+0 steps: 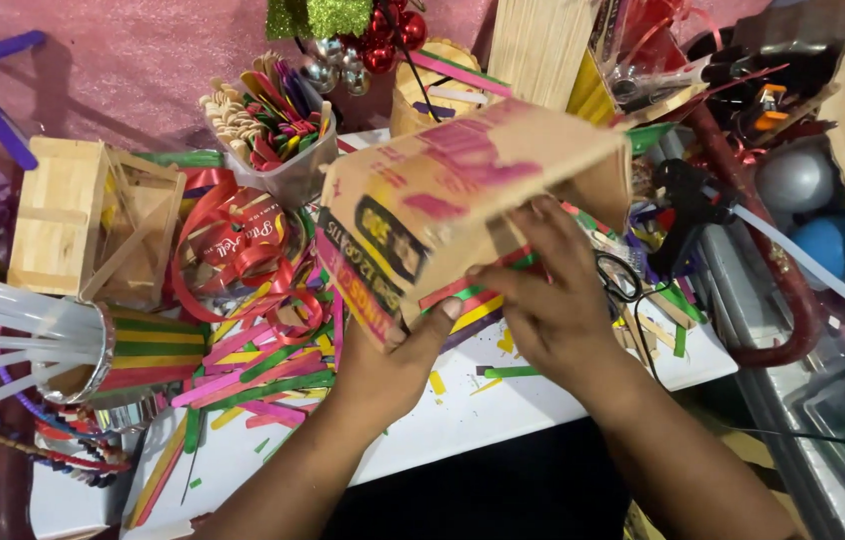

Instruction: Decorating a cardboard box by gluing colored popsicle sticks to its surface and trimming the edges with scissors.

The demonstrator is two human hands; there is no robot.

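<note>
Cardboard box [443, 190] with pink print, coloured sticks glued underneath, is gripped by both hands, left [393, 365] and right [548, 300], above the white tabletop [463, 415], stick covering only partly done.

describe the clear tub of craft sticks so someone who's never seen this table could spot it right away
Start at the cardboard box held in both hands. Just to its left stands a clear plastic tub, near the pink backdrop. Unlike the wooden crate further left, it is see-through and crammed with upright plain and coloured sticks.

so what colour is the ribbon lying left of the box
Red, the ribbon lies in loose loops beside the cardboard box; the head view shows it best.
</note>
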